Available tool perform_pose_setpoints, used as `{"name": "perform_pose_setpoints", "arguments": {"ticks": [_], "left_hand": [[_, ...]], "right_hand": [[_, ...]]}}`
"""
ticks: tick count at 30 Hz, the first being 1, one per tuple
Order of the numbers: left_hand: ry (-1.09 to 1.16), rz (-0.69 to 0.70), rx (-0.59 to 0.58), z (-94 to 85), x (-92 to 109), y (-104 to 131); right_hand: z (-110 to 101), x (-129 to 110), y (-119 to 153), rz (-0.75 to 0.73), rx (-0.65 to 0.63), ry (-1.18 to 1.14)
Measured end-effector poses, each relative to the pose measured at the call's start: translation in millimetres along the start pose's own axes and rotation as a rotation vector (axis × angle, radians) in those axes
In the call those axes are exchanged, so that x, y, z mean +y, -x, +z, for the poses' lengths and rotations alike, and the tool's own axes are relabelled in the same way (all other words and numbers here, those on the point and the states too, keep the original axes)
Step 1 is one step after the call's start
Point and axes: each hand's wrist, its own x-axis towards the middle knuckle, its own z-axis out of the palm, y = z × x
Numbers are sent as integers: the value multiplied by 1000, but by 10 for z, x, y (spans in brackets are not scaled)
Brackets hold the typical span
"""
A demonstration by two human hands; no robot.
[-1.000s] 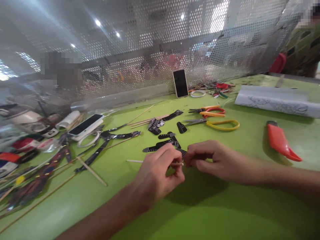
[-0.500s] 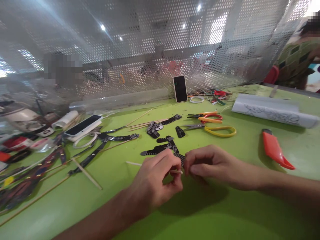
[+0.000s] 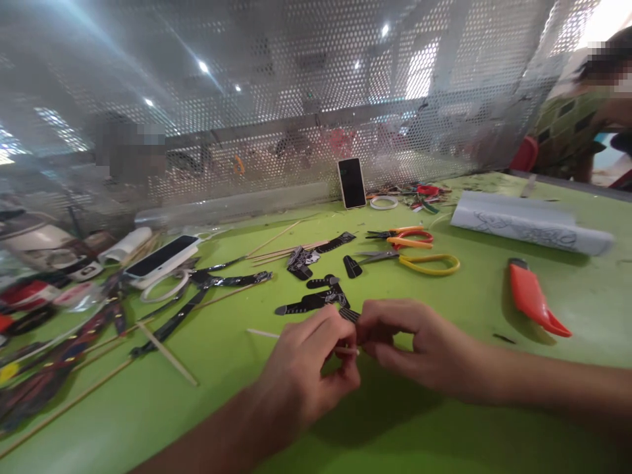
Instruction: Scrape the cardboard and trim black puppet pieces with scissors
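My left hand (image 3: pixel 316 362) is closed around a thin pale stick (image 3: pixel 261 334). One end sticks out left behind the knuckles, the other between thumb and fingers. My right hand (image 3: pixel 415 336) is pinched closed, its fingertips at those of my left hand; what it grips is hidden. A black striped piece (image 3: pixel 349 315) shows just behind the fingertips. Beyond lie black patterned cutouts: a jointed-looking piece (image 3: pixel 316 299), a folded-looking piece (image 3: pixel 301 263) with grey and white detail, and a small piece (image 3: pixel 352 266).
Yellow-handled scissors (image 3: pixel 429 264), orange-handled pliers (image 3: pixel 412 238), a red cutter (image 3: pixel 533 296) and a paper roll (image 3: pixel 528 224) lie right. Leftward are a black figure on sticks (image 3: pixel 202 283), a tape roll (image 3: pixel 165 286) and a white device (image 3: pixel 162 258). A phone (image 3: pixel 352 184) leans against the perforated screen (image 3: pixel 276 92).
My right hand has come left, its fingertips now meeting my left hand's. My left hand keeps its hold on the stick. The whole view has shifted slightly.
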Motion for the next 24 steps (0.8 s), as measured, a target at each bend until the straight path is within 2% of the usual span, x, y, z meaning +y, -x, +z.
{"name": "perform_pose_setpoints", "arguments": {"ticks": [9,18,24], "left_hand": [[-25,34,-61,39,27,10],[-19,-20,-81,12,67,-34],[-50,76,-91,-9,115,-65]], "right_hand": [[72,40,42,52,37,75],[27,6,54,-158,91,97],[27,30,71,-128,91,136]]}}
